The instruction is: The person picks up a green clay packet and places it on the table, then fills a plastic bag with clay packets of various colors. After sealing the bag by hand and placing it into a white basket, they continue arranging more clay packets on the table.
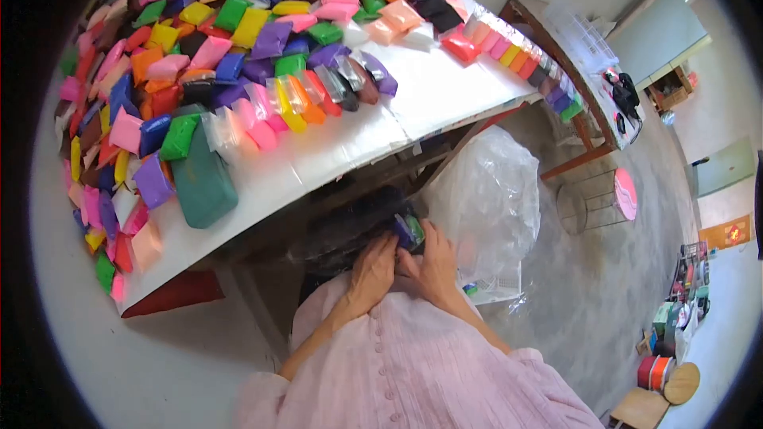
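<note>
Close to my body, below the table edge, my left hand (372,272) and my right hand (433,262) meet around small packets. Between the fingers show a blue-purple packet (404,233) and a green packet (416,229). The fingers of both hands are bent around them. Beyond the hands, on the white table (318,155), lies a row of clear-wrapped packets, among them a yellow packet (288,108). A dark green case (203,183) rests beside a large pile of colourful packets (191,40).
A clear plastic bag (489,183) hangs over a white basket (501,290) right of my hands. Another row of packets (524,59) lies at the table's right end. Further right are a pink-topped stool (625,194) and a wooden table (576,160).
</note>
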`<state>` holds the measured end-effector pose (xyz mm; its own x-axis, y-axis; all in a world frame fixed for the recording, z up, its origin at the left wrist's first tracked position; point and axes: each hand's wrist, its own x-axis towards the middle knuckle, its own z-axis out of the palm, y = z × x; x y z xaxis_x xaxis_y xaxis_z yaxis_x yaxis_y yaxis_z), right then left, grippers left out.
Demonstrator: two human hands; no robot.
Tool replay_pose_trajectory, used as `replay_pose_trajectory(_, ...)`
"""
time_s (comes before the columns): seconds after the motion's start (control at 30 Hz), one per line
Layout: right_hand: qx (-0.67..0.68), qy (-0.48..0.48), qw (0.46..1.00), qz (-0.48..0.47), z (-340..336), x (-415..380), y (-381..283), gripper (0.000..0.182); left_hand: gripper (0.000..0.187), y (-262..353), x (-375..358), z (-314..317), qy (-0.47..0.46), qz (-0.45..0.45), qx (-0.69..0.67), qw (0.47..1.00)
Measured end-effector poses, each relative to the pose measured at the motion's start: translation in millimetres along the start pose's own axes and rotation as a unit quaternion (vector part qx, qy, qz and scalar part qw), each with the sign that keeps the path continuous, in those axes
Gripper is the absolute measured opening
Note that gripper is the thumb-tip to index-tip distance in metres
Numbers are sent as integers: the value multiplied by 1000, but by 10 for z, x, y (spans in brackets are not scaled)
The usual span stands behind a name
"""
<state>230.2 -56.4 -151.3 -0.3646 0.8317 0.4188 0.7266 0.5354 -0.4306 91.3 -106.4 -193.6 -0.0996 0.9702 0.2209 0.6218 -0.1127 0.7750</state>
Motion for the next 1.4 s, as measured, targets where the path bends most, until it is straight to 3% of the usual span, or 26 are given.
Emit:
replay_pose_trajectory(0.07,-29,31,999,-29,-197,-21,-46,49,38,-34,-51,32,-5,9,10,1000)
replay_pose_trajectory(0.17,158,20,987,-21,-666,354,-237,40,38,-22,-62,57,-20,-8,19,1000)
replay_pose_trajectory(0.27,194,54,976,-82,-941,1065,-525,34,39,-43,-64,102,-10,-13,16,1000)
replay_pose_trajectory(0.33,142,25,989,-38,-995,1530,-764,46,39,-2,-50,76,-20,-4,24,1000)
replay_pose_trajectory(0.4,66,110,983,-134,-819,1887,-836,57,40,-45,-45,110,-25,6,28,999)
replay_pose_trajectory(0.5,77,95,982,-145,-517,2247,-795,68,40,-69,-55,140,-26,9,56,998)
replay_pose_trajectory(0.57,98,21,990,-100,-427,2392,-719,70,40,-52,-64,120,-31,5,55,998)
replay_pose_trajectory(0.63,122,-21,990,-65,-398,2445,-683,65,40,-62,-58,111,-28,6,50,998)
replay_pose_trajectory(0.97,77,117,990,-30,-170,2526,-856,41,38,-94,-36,157,-45,1,38,998)
replay_pose_trajectory(1.0,86,93,992,-12,-203,2536,-788,37,38,-75,-35,150,-56,-11,37,998)
replay_pose_trajectory(1.2,209,151,966,4,-1204,1435,-591,36,37,-20,-47,115,-22,15,38,999)
replay_pose_trajectory(1.33,260,-87,957,96,-984,514,-517,38,35,-125,-40,176,7,43,5,999)
replay_pose_trajectory(1.4,284,-166,935,137,-556,295,-422,38,35,-113,-9,138,-49,2,-73,996)
